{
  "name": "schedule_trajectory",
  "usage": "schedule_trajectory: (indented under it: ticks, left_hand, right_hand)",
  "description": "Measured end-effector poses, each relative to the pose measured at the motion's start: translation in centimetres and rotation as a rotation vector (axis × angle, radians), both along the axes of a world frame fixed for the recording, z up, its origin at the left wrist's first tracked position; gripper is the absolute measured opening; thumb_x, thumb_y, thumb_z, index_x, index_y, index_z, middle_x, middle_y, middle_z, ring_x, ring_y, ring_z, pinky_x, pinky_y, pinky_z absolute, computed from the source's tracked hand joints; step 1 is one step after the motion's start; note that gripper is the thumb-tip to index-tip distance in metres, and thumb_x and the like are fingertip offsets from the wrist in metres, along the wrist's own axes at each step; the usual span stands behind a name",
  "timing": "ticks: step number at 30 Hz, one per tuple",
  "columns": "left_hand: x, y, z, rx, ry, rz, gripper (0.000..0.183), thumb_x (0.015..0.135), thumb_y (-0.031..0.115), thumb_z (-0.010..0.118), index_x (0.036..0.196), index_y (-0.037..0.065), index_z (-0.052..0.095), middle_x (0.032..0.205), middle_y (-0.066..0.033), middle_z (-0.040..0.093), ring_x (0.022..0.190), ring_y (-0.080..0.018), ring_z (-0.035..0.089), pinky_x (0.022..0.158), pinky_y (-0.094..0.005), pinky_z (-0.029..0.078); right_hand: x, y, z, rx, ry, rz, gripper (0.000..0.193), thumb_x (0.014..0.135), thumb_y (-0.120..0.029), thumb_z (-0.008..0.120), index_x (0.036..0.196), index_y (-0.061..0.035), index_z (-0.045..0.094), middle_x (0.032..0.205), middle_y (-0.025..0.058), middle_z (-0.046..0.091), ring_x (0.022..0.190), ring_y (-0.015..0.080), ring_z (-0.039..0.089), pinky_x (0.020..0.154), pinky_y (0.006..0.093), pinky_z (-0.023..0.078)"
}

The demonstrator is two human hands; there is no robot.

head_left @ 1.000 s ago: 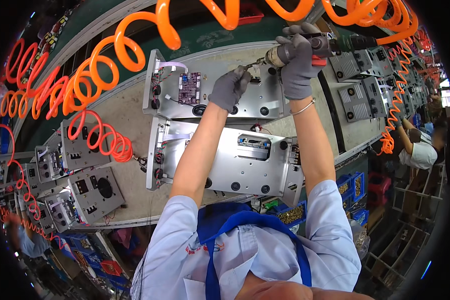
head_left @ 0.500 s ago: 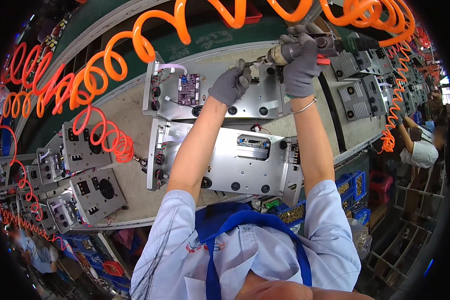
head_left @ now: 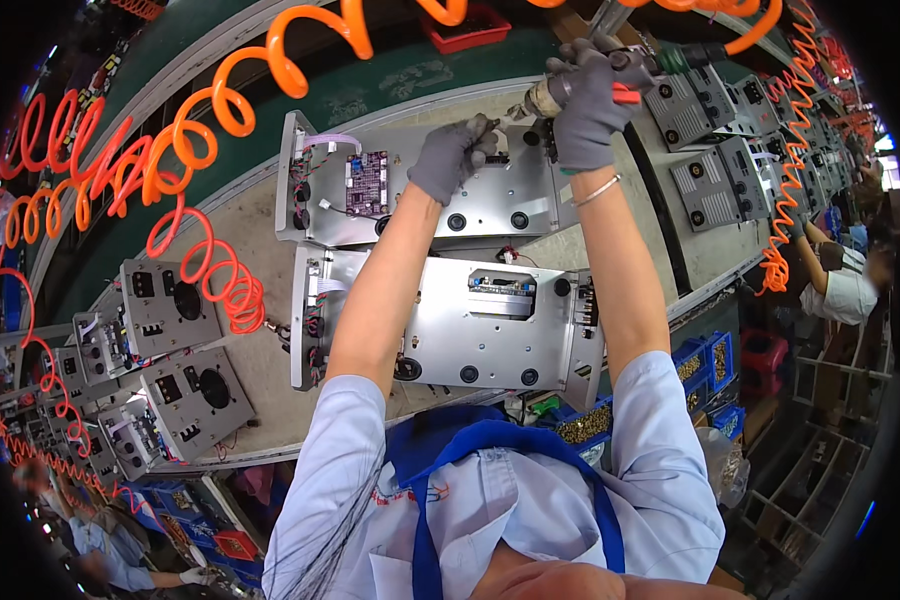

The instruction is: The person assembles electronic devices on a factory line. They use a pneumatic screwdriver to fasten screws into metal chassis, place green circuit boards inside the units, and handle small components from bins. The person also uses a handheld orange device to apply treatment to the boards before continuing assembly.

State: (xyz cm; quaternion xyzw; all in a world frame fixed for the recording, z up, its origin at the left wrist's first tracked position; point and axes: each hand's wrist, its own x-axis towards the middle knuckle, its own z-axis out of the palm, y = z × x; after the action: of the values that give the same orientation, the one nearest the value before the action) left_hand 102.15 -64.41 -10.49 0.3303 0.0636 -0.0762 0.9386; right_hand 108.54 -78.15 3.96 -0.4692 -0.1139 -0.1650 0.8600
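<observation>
My right hand [head_left: 587, 112], in a grey glove, is wrapped round a pneumatic screwdriver [head_left: 545, 98] whose nose points left. My left hand [head_left: 452, 160], also gloved, has its fingers pinched together near the driver's tip. Whatever lies in that pinch is too small to make out. Both hands are over the far metal chassis [head_left: 425, 222], which carries a purple circuit board [head_left: 367, 182], cables and round black feet. Closer to me lies a second silver chassis [head_left: 420, 320] with a rectangular cut-out; my left forearm crosses part of it.
An orange coiled hose [head_left: 285, 65] spans the top, and a red coiled hose [head_left: 240, 300] hangs at the left. Finished-looking grey units [head_left: 195, 390] stand left, others [head_left: 715, 180] right. Blue bins of small brass-coloured parts [head_left: 582, 428] line the near edge. A co-worker [head_left: 840, 285] is at right.
Both hands and the driver have shifted slightly left and up in the view, the far chassis also a little left. The orange hose sits higher, and a red tray shows more fully behind it.
</observation>
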Motion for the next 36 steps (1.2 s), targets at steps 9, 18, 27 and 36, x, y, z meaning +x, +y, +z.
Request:
schedule_trajectory:
  ticks: [9, 18, 27, 36]
  left_hand:
    - [2.8, -2.6, 2.8, 1.313, 0.025, 0.289, 0.023, 0.075, 0.019, 0.068, 0.088, 0.000, 0.069, 0.074, -0.0119, 0.066, 0.071, -0.0198, 0.063, 0.065, -0.0316, 0.048]
    - [3.7, -2.9, 3.1, 1.617, 0.066, 0.152, 0.025, 0.073, 0.024, 0.066, 0.090, 0.006, 0.071, 0.084, -0.0164, 0.067, 0.080, -0.0312, 0.064, 0.071, -0.0390, 0.049]
    - [3.7, -0.4, -0.4, 1.585, 0.037, 0.194, 0.032, 0.083, 0.018, 0.058, 0.111, 0.001, 0.063, 0.109, -0.0174, 0.063, 0.095, -0.0271, 0.063, 0.079, -0.0334, 0.050]
    - [-1.8, -1.7, 2.6, -0.053, 0.321, 0.522, 0.027, 0.093, 0.011, 0.050, 0.111, -0.009, 0.055, 0.103, -0.0223, 0.063, 0.098, -0.0269, 0.063, 0.076, -0.0297, 0.057]
  right_hand:
    - [2.1, 2.5, -1.6, -0.164, -0.084, -0.204, 0.026, 0.073, -0.002, 0.063, 0.097, 0.0008, 0.055, 0.078, 0.0060, 0.060, 0.061, 0.0136, 0.059, 0.055, 0.0265, 0.052]
    - [3.9, 3.0, -4.0, -0.321, -0.127, -0.252, 0.027, 0.070, -0.005, 0.066, 0.095, -0.0006, 0.056, 0.076, 0.0037, 0.060, 0.068, 0.0111, 0.059, 0.064, 0.0253, 0.050]
    - [2.4, 3.2, -3.9, -0.320, -0.126, -0.196, 0.028, 0.070, -0.008, 0.067, 0.095, -0.0014, 0.057, 0.076, 0.0026, 0.060, 0.067, 0.0110, 0.058, 0.065, 0.0251, 0.050]
    - [2.9, 3.3, -4.5, -0.444, -0.169, -0.203, 0.029, 0.068, -0.014, 0.070, 0.092, -0.0033, 0.058, 0.077, 0.0018, 0.062, 0.068, 0.0105, 0.057, 0.068, 0.0266, 0.049]
